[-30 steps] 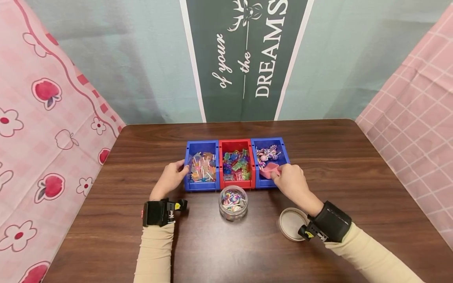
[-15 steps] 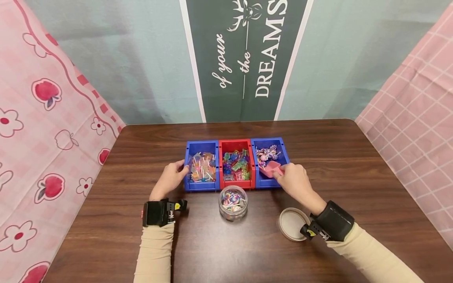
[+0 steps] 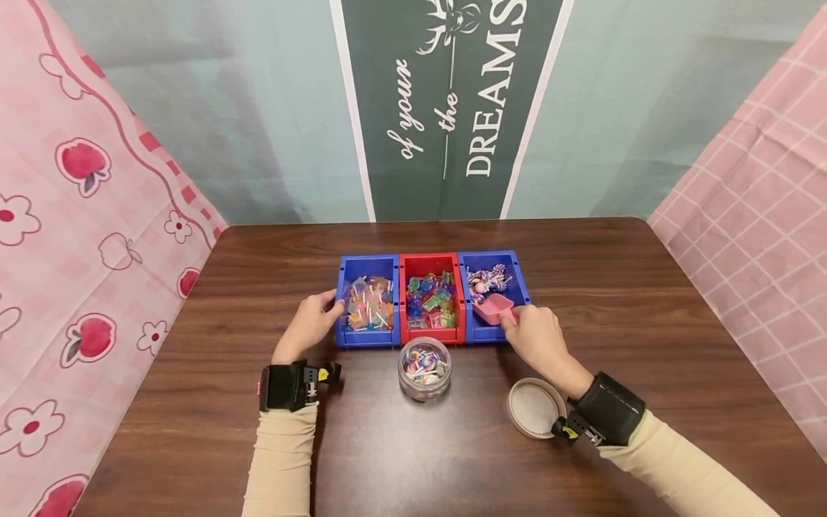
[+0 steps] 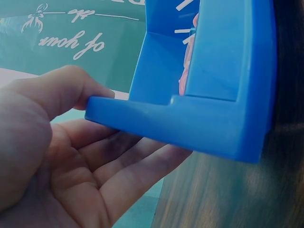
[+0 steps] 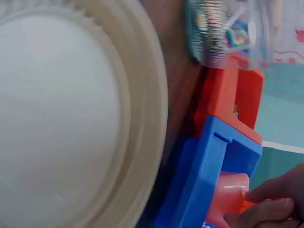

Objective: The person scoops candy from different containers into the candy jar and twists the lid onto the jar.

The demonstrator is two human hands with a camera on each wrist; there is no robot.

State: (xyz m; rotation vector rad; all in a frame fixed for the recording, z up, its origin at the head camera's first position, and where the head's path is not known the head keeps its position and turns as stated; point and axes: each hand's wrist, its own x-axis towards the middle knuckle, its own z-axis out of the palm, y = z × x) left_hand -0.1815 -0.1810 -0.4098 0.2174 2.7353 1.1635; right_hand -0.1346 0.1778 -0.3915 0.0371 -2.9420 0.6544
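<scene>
My left hand [image 3: 310,324] grips the outer side wall of the left blue bin [image 3: 369,339]. The left wrist view shows the thumb over the bin's edge and the fingers outside and below it. My right hand [image 3: 538,339] pinches the handle of a pink scoop [image 3: 494,309]. The scoop's bowl sits inside the right blue bin [image 3: 484,334], beside striped candy charms [image 3: 489,278]. Between the blue bins stands a red bin [image 3: 431,335] with colourful translucent candy charms [image 3: 429,301]. Lollipop-like pieces [image 3: 371,303] lie in the left bin.
A clear jar [image 3: 424,384] of swirl lollipop pieces stands open in front of the red bin. Its round lid [image 3: 535,408] lies on the brown table [image 3: 413,459], close to my right wrist. Fabric hangs behind the table and at both sides.
The scoop has shifted and turned slightly within the right bin, its bowl now facing up more plainly. My right hand has moved slightly toward me. My left hand keeps its hold.
</scene>
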